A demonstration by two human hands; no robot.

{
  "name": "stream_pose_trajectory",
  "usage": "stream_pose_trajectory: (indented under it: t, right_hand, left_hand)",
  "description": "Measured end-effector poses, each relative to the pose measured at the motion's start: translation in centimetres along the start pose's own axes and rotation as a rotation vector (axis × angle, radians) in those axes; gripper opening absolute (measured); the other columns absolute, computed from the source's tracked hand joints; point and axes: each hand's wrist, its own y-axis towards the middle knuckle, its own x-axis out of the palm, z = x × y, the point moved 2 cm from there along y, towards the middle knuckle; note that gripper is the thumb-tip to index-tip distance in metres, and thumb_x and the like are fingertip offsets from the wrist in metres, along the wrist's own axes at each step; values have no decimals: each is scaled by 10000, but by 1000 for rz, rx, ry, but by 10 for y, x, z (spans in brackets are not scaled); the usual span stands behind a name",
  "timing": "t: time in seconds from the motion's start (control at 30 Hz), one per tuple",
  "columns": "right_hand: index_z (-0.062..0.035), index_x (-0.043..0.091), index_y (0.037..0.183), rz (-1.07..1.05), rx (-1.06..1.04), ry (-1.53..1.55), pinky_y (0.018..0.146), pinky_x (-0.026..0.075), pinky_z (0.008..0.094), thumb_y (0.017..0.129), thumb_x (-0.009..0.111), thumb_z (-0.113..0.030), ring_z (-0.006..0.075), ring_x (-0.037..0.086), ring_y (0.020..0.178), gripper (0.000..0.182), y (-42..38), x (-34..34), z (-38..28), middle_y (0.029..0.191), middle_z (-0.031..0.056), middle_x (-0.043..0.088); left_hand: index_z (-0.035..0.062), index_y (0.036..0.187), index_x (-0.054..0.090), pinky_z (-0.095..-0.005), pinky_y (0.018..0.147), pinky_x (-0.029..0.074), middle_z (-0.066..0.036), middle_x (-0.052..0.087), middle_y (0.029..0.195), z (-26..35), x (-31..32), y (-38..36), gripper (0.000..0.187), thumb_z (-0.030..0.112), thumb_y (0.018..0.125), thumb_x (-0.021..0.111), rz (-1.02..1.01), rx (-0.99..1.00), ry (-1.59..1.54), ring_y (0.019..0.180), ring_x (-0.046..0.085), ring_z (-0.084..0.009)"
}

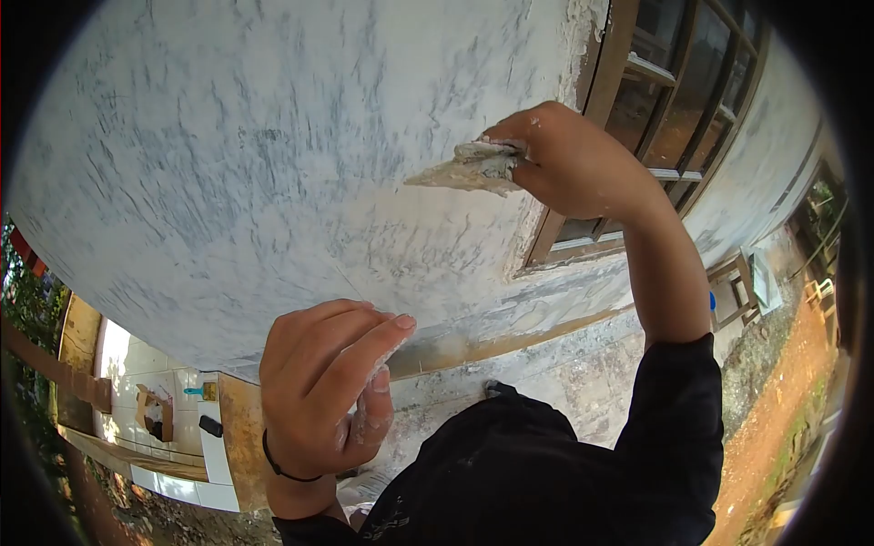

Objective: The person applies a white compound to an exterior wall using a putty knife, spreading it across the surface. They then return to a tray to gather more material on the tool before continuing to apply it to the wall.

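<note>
- Right hand (569, 159) up high against the wall (255, 173), fingers clamped tight on the handle end of a scraper (469, 168), blade caked in pale filler.
- Blade laid nearly flat to the plaster, tip pointing left, edge touching or just off the surface; low angle likely chosen to spread a thin skin rather than gouge.
- Working close beside the window frame (601, 100), brown wood, where the plaster edge looks rough and crumbly.
- Left hand (328, 391) lower down, fingers curled loosely into a half fist, smeared white; cannot tell for sure whether anything sits in the palm, possibly a lump of filler kept ready.
- Thin black band (278, 464) round the left wrist, dark sleeve (678, 409) on the right arm pushed back from the forearm, probably to keep cloth clear of the wet mix.
- Wall streaked grey and white, with a smoother cream patch just beneath the blade.
- Below, bare reddish ground (783, 400), a small wooden stool (733, 291) by the wall base, white tiles (173, 400) off to the left.
</note>
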Motion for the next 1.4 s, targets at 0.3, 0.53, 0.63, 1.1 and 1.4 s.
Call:
stream_pose_trajectory:
  t: [0.3,0.53,0.63,1.1,1.4]
  right_hand:
    - [-26,654,920,769,-283,-416,728,516,362,701,601,-60,282,606,815,228,36,20,0,819,118,617]
    - [-57,643,975,760,-232,-577,674,509,329,712,567,-84,215,593,884,276,46,144,39,1013,117,618]
    - [-47,648,963,813,-243,-577,640,498,286,710,564,-109,180,587,850,274,45,161,36,980,126,628]
    - [-19,623,953,595,-313,-471,644,501,301,732,563,-140,204,596,828,260,-3,190,26,936,134,616]
    - [-61,665,878,196,-74,-14,734,506,372,715,596,-63,282,609,867,177,31,79,40,832,127,637]
  left_hand:
    - [77,959,636,-334,642,434,-57,628,827,2,7,14,245,50,738,535,-5,60,36,767,607,-225]
    - [112,949,651,-328,631,430,-27,627,831,-2,17,12,237,81,762,508,-44,120,20,789,614,-207]
    - [122,945,655,-326,639,433,-17,627,836,-2,20,12,226,113,793,489,-51,89,7,803,617,-202]
    - [114,964,634,-328,662,444,-18,621,836,7,27,5,216,88,788,511,-50,52,-9,806,615,-201]
    - [90,941,646,-321,650,440,-32,623,818,10,40,17,340,1,639,518,-48,51,-22,779,609,-209]
